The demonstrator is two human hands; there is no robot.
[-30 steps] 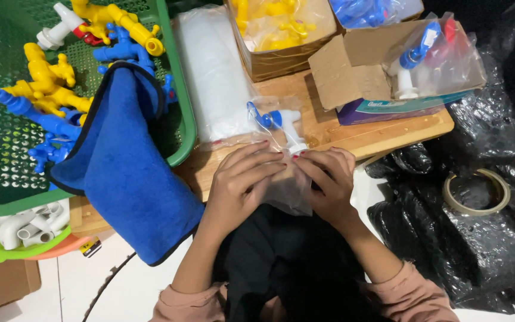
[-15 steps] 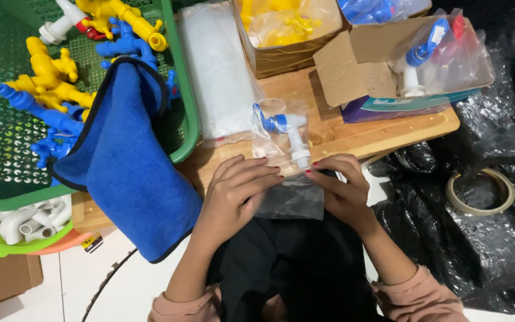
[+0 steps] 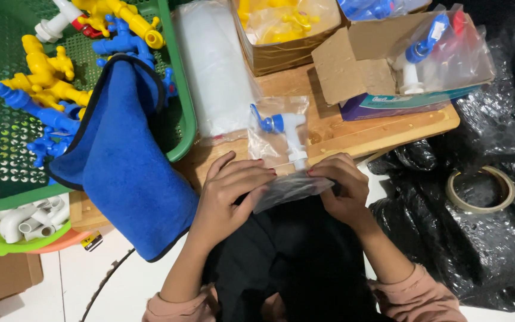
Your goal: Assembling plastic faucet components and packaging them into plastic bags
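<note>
Since a second ago the tap (image 3: 287, 134) has slid deeper into the clear bag (image 3: 281, 152), and the left hand (image 3: 230, 197) and right hand (image 3: 341, 188) now pinch its open edge, probably sealing it.

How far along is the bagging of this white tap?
Done: the white tap with blue handle sits inside the clear bag. In hand: left hand and right hand press along the bag's open edge. Left: many loose taps wait in the green basket.

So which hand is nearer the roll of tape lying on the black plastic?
The right hand. It pinches the clear bag's near edge, with the tape roll farther to its right. The left hand holds the bag's other side, farther from the roll.
</note>
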